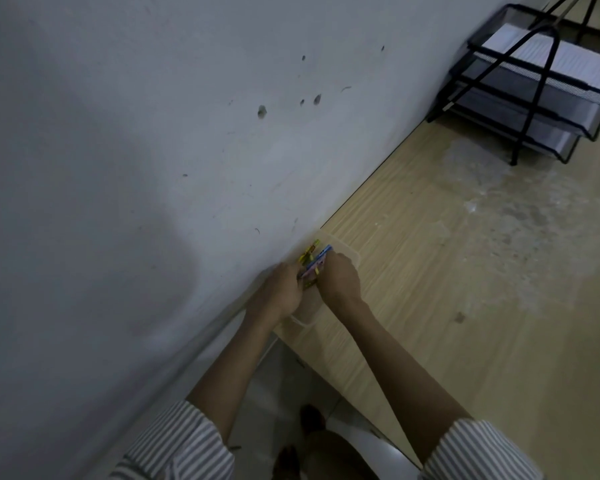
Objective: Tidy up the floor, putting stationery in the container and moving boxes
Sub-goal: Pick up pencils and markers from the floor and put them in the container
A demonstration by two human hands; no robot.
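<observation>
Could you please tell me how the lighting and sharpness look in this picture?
Head view: dim, with a broad soft shadow on the wall at left; the left hand, right hand and the stationery they hold are slightly blurred.

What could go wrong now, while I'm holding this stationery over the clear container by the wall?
1. The left hand and right hand both grip one loose bundle of stationery; a piece may slip out and roll off the desk.
2. The container sits at the desk's near end, with the floor just beyond; a push while loading might slide it off.
</observation>
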